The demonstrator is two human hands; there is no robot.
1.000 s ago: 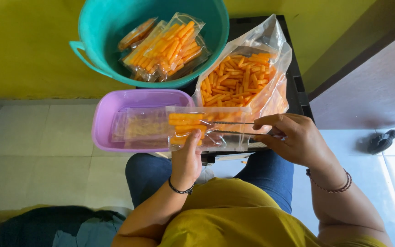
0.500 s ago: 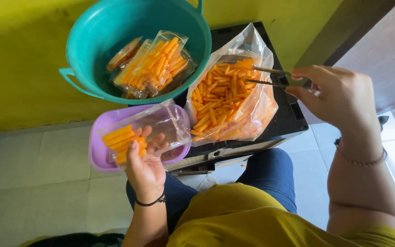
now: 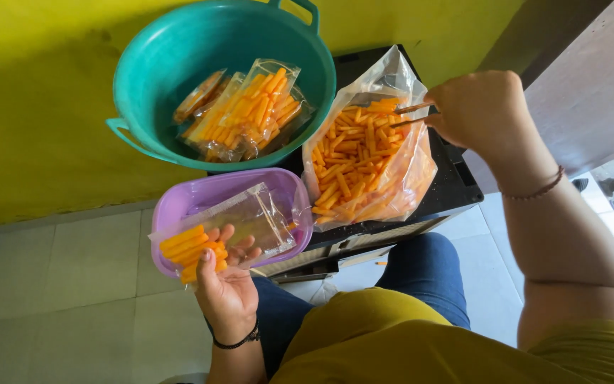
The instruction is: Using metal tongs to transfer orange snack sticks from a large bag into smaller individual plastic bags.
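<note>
My left hand holds a small clear plastic bag with a few orange snack sticks at its bottom, over a purple plastic tub. My right hand grips metal tongs whose tips reach into a large open clear bag full of orange sticks. That big bag rests on a black box-like surface in front of my knees.
A teal basin at the back holds several filled, sealed packets of sticks. Behind it is a yellow wall; grey floor tiles lie at left, a dark wooden door at right.
My right hand swung the tongs away from the small bag into the big bag. My left hand lowered the small bag toward the left, sticks settled at its bottom.
</note>
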